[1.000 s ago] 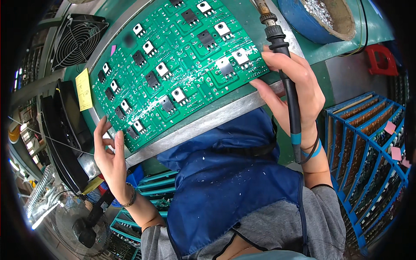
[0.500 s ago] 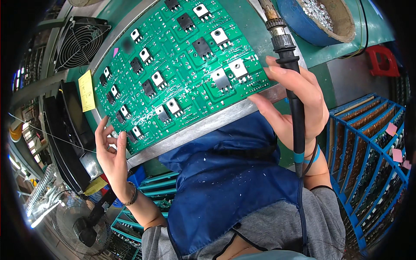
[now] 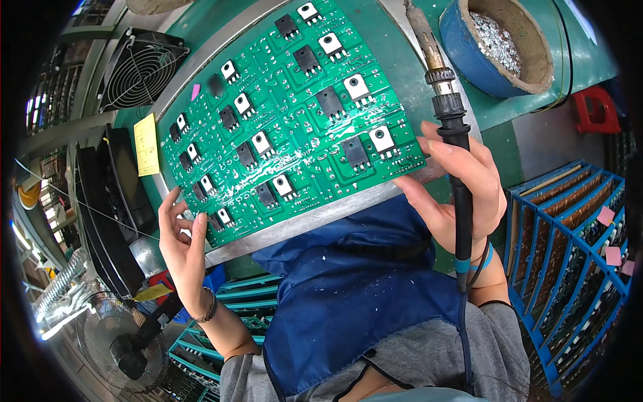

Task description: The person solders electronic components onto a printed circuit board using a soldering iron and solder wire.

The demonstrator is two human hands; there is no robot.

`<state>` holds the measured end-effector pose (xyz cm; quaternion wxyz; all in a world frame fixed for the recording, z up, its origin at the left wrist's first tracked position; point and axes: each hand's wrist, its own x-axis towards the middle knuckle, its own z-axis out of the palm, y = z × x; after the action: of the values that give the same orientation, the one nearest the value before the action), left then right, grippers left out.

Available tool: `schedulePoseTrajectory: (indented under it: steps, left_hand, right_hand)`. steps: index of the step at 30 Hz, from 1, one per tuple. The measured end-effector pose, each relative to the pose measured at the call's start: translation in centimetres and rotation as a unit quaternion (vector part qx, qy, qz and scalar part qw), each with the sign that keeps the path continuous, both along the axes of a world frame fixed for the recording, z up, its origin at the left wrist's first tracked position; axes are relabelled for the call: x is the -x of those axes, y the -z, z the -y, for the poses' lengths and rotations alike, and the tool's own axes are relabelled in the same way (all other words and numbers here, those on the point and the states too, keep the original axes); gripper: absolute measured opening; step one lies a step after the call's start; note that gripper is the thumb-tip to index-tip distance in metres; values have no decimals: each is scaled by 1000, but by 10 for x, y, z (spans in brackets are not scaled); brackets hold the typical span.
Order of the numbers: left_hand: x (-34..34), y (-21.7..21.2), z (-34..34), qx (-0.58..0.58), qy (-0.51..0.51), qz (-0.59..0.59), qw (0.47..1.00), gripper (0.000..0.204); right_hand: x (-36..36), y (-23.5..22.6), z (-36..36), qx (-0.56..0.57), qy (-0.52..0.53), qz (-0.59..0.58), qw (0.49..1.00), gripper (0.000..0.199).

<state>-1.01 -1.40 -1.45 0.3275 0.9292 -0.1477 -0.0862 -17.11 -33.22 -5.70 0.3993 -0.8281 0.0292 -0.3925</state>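
A green circuit board (image 3: 289, 115) with several rows of black components and silver-white tabs is held tilted over a metal-edged frame (image 3: 315, 212). My left hand (image 3: 182, 244) pinches its near-left corner between thumb and fingers. At the near-right corner, the thumb and fingers of my right hand (image 3: 479, 191) grip the board's edge. A soldering iron (image 3: 461, 208) with a black handle rests along the same right hand, its metal tip end pointing away from me. Glossy streaks run across the board's surface.
A blue round tub (image 3: 462, 50) of silvery scraps stands at the far right. Blue racks (image 3: 569, 221) of boards are at the right, a teal rack (image 3: 251, 288) below left. A black-grilled fan (image 3: 142, 72) and a yellow paper slip (image 3: 145, 145) lie left of the board.
The whole view has shifted, so board, hands and tub all sit lower and further right in the picture. Both hands keep their hold on the board.
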Motion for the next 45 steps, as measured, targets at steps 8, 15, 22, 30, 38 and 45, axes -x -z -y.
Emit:
schedulePoseTrajectory:
  steps: [8,15,22,30,38,45]
  left_hand:
    - [-3,-5,-3,-4,1,-7,1000,50]
    - [-21,-2,-37,-27,-60,8,998,23]
    - [-27,7,-38,37,-18,27,999,15]
    - [-33,9,-38,25,-17,33,999,14]
    - [-38,14,-42,40,-29,38,998,13]
    - [-46,18,-44,52,-48,48,996,15]
  right_hand:
    - [4,1,0,4,-1,-51,999,60]
    - [2,8,-2,-31,1,-44,999,59]
    - [0,14,-3,-61,1,-31,998,56]
    - [2,14,-3,-52,8,-57,997,57]
    - [5,15,3,-9,1,-100,995,64]
    - [4,14,0,-28,1,-109,994,63]
